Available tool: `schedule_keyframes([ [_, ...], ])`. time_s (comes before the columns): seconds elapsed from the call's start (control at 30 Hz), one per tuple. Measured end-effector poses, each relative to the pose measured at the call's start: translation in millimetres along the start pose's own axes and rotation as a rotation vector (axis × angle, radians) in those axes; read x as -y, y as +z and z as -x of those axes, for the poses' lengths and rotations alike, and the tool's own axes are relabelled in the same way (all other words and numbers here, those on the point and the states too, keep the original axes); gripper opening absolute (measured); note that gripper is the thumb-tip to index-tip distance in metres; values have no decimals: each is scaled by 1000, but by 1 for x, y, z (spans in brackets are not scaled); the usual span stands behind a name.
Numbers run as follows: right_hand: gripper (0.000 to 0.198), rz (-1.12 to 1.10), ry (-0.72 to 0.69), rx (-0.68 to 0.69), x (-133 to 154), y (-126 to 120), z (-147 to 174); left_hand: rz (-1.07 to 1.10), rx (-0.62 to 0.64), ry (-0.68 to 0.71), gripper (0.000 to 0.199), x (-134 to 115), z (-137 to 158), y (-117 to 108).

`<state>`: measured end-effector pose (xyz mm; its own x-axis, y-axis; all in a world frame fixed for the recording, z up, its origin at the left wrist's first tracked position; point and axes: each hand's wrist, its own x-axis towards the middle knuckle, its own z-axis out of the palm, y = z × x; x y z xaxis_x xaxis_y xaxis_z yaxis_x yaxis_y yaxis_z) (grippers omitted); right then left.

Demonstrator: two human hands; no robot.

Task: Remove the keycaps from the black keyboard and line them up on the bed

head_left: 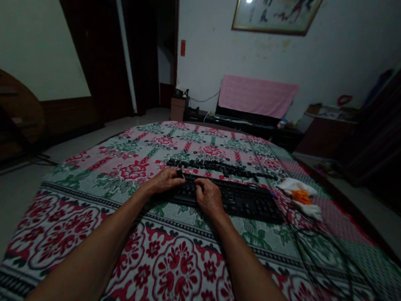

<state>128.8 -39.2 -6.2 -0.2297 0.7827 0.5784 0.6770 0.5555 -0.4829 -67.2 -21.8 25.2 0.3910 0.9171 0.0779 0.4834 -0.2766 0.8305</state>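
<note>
A black keyboard [248,202] lies on the patterned cloth in front of me, with part of its key area looking bare. My left hand [167,181] is at the keyboard's left end, thumb and fingers pinched together at a small black piece [180,173] whose exact kind is too dim to make out. Over the left-middle part of the keyboard, my right hand [210,196] has its fingers curled down and closed; whatever is in them is hidden. Just beyond the keyboard, several loose black keycaps [216,165] lie in a long row.
White tissue with an orange piece [301,196] lies right of the keyboard. A black cable [339,258] loops across the cloth [178,271] at the right. Farther back, a pink towel [257,97] hangs over a screen on a low stand. A round wooden board [9,108] leans at left.
</note>
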Motion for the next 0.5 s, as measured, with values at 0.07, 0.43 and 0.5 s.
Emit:
schedule_keyframes([
  [0.07, 23, 5, 1, 6, 0, 0, 0, -53, 0, 18, 30, -2, -1, 0],
  [0.43, 23, 24, -11, 13, 1, 0, 1, -272, -134, 64, 22, -16, -4, 12],
  [0.5, 23, 33, -13, 17, 2, -1, 1, -290, -159, 41, 26, -16, -6, 13],
])
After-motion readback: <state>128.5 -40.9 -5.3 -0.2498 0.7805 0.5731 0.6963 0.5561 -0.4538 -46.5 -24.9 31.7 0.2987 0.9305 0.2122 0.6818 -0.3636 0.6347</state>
